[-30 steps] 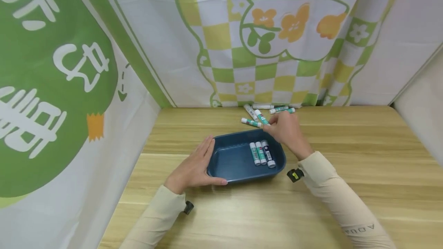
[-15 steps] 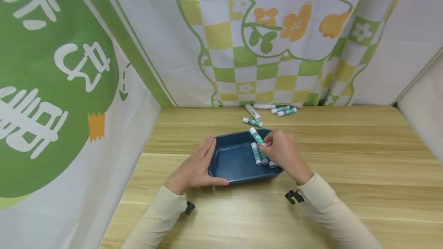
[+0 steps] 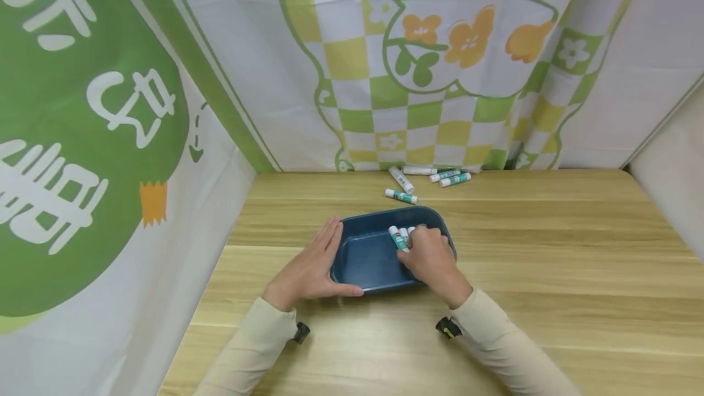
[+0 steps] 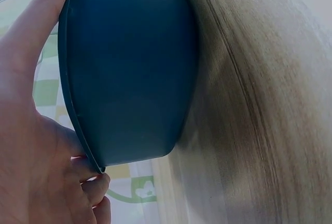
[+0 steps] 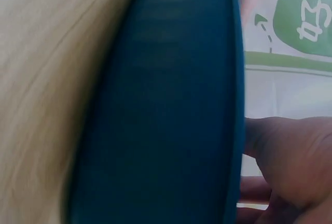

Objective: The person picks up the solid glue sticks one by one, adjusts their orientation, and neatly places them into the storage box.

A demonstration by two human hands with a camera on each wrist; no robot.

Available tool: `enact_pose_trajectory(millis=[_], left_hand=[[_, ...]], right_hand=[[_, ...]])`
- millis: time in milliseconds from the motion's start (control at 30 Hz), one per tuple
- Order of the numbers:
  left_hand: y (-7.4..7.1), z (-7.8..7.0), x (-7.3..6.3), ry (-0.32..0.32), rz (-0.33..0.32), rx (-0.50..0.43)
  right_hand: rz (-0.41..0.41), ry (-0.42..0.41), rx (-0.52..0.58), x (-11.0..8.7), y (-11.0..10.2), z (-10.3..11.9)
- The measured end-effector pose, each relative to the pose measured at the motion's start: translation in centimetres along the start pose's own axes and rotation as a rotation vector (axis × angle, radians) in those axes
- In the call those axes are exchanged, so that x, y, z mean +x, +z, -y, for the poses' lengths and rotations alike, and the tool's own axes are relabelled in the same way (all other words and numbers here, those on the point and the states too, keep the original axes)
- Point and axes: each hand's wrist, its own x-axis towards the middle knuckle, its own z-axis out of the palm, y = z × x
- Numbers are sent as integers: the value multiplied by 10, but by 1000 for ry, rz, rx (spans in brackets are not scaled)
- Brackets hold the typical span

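My left hand [image 3: 305,266] holds the left end of a dark blue plastic bin [image 3: 367,256], thumb on the near rim and fingers at the far left corner. The left wrist view shows this grip against the bin's outer wall [image 4: 129,68]. Inside the bin's right half, my right hand [image 3: 436,263] pinches a white-capped glue stick [image 3: 396,237] with a teal label. White ends of other glue sticks [image 3: 404,234] show beside it; the hand covers the rest. In the right wrist view, the bin's wall [image 5: 161,99] hides the fingertips and the glue stick.
Behind the bin, several loose glue sticks lie on the wooden table [image 3: 550,249]; the nearest glue stick [image 3: 401,196] is close to the far rim. A printed curtain [image 3: 396,96] hangs along the table's back edge.
My right hand has brought a glue stick from the pile at the back, over the far rim and down into the bin's right side. My left hand stays on the bin.
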Motion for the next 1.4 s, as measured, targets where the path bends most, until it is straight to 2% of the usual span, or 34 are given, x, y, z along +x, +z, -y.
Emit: enact_pose_trajectory(millis=[200, 333, 467, 667, 867, 1067, 1267, 1400], left_hand=[[1, 1, -1, -1, -8, -13], [1, 0, -2, 2, -15, -19], [2, 1, -1, 6, -18, -24], [2, 0, -2, -3, -13, -28], [1, 1, -2, -2, -18, -21], [1, 1, -2, -2, -7, -18], [1, 1, -1, -14, 4, -13], [1, 0, -2, -12, 7, -16]], right_hand=[[-19, 50, -68, 1, 12, 5], [-21, 41, -85, 1, 14, 4], [10, -12, -20, 0, 6, 0], [35, -138, 63, 6, -14, -6], [103, -162, 38, 23, -42, -6], [152, -135, 33, 44, -61, -9], [98, -141, -3, 67, -63, -15], [98, -98, 31, 83, -59, -20]])
